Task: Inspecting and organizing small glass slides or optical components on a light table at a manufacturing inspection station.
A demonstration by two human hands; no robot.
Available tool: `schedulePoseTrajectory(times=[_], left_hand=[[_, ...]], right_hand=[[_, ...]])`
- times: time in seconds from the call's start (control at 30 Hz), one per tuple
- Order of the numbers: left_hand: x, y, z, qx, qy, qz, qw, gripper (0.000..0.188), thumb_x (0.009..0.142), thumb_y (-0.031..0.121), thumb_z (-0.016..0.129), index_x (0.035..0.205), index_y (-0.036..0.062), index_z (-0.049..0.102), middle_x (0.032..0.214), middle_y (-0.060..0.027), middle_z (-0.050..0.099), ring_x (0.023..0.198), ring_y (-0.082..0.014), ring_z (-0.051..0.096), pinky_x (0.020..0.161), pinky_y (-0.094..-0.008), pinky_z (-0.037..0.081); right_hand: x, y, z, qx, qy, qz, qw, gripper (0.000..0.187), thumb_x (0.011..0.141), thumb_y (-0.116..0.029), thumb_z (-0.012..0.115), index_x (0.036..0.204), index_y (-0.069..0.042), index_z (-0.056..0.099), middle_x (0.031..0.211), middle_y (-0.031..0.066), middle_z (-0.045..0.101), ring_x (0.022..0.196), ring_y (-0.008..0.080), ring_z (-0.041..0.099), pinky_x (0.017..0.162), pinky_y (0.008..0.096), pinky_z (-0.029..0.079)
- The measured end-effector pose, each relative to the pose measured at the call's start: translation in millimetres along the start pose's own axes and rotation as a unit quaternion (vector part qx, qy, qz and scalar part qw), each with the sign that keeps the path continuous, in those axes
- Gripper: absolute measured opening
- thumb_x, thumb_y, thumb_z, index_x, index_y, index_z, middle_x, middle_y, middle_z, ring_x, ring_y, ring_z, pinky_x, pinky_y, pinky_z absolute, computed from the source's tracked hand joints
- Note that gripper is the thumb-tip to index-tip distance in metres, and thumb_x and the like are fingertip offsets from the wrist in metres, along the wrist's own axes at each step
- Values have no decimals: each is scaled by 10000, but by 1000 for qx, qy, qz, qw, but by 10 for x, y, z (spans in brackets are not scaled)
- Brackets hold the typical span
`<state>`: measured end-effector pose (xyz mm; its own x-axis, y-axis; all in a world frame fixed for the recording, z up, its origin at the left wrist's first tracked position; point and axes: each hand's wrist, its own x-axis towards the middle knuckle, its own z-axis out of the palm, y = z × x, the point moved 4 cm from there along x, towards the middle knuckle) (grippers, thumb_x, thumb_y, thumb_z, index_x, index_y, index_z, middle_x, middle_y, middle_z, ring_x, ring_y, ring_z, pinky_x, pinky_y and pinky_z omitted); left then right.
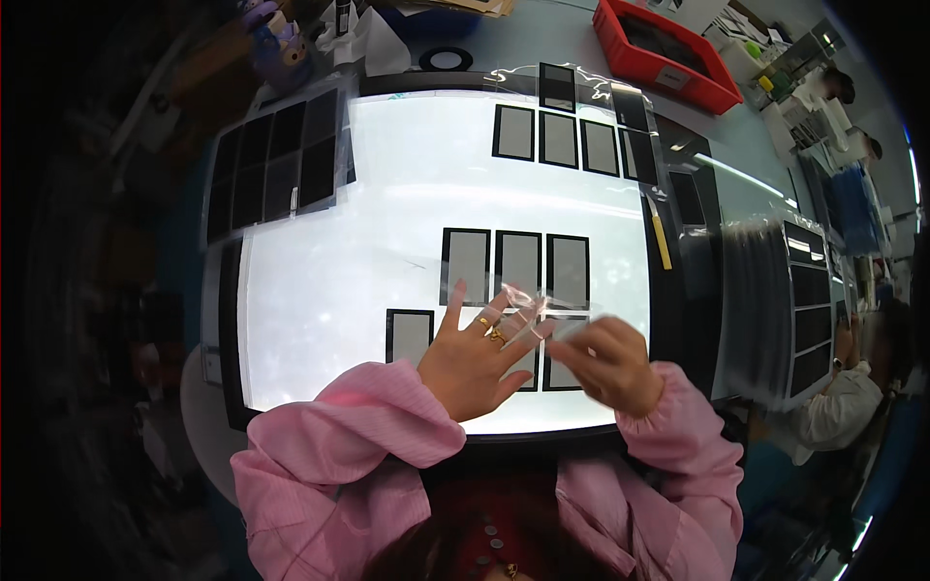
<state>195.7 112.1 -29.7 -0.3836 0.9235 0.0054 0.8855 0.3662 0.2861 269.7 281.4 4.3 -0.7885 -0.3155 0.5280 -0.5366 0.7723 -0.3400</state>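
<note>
My left hand (pixel 480 360) lies palm down with fingers spread over several black-framed grey rectangular panels (pixel 518 261) on the lit white light table (pixel 358 261). Two rings show on its fingers. Crinkled, glossy clear film (pixel 523 298) crosses the fingertips and runs toward my right hand (pixel 605 363). That hand is somewhat blurred; its fingers are pinched together on what looks like the film's edge, just above a panel (pixel 564 373) at the lower right. Another panel (pixel 410 334) rests left of my left hand. Parts of the lower row are hidden beneath both hands.
More panels (pixel 559 138) form a row at the far right, partly on clear film. A sleeve sheet of dark panels (pixel 276 165) covers the left corner. A yellow-handled tool (pixel 661 237) lies at the right edge, below a red tray (pixel 712 92). Stacked film sleeves (pixel 760 310) stand right.
</note>
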Motion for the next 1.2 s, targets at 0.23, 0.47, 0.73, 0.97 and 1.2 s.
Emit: schedulePoseTrajectory(times=[0.23,0.47,0.73,0.97,1.2], left_hand=[[-39,32,72,-2,19,-2,1000,647,940,428,611,1528,285,384,1618,5,312,1528,-222,201,1176,-691,122],[1,59,64,-12,-2,0,1000,684,941,444,607,1544,261,342,1638,-15,256,1533,-252,181,1166,-711,116],[28,67,-7,13,-30,1,999,736,885,428,673,1531,239,376,1638,-25,263,1525,-276,202,1142,-730,145],[19,60,7,-2,4,0,1000,731,884,445,674,1527,260,379,1624,-18,294,1524,-254,213,1162,-705,159],[10,47,33,8,20,-4,1000,701,879,448,677,1500,259,411,1594,-4,351,1519,-240,231,1164,-703,164]], right_hand=[[-155,23,-79,-17,19,79,997,363,702,3,791,1051,-81,736,819,25,624,699,198,586,569,313,477],[-201,89,-120,-11,33,96,995,336,693,2,794,1013,-81,738,799,34,610,681,201,585,557,308,458],[-139,174,-112,22,55,100,993,337,692,14,784,1013,-77,732,794,36,616,674,205,587,551,311,461],[-97,189,-129,-1,45,122,992,317,680,38,792,969,-76,728,786,35,615,672,207,585,548,305,461],[-87,234,-89,-11,60,120,991,307,674,63,777,946,-66,721,780,48,614,666,215,584,543,307,458]])
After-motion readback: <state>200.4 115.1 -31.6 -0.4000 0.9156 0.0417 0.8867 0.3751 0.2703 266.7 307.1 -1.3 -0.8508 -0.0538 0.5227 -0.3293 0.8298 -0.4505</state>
